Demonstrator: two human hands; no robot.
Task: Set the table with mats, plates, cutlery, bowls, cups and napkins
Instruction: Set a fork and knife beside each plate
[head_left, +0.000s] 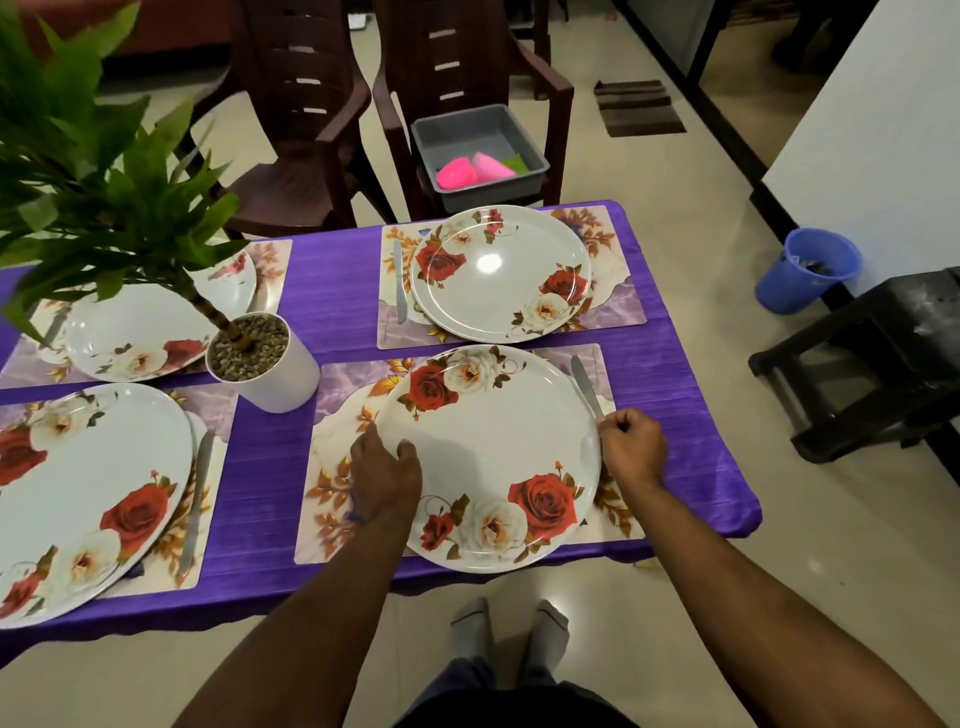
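Note:
A white plate with red and white roses (493, 452) lies on the near right floral mat (337, 499). My left hand (385, 470) rests on the plate's left rim with the thumb over the edge. My right hand (631, 447) pinches the handle of a steel knife (586, 384) lying on the mat just right of the plate. The far right mat (618, 306) holds another rose plate (501, 273) with a knife (399, 280) at its left. Two more mats with plates (78, 493) (140, 332) are at the left, and a knife (196, 499) lies beside the near one.
A potted green plant in a white pot (270, 364) stands mid-table on the purple cloth (332, 291). Behind the table, a grey tub (480, 150) with pink cups (457, 172) sits on a brown chair. A blue bucket (808, 270) and a black stool (883, 353) stand on the floor at right.

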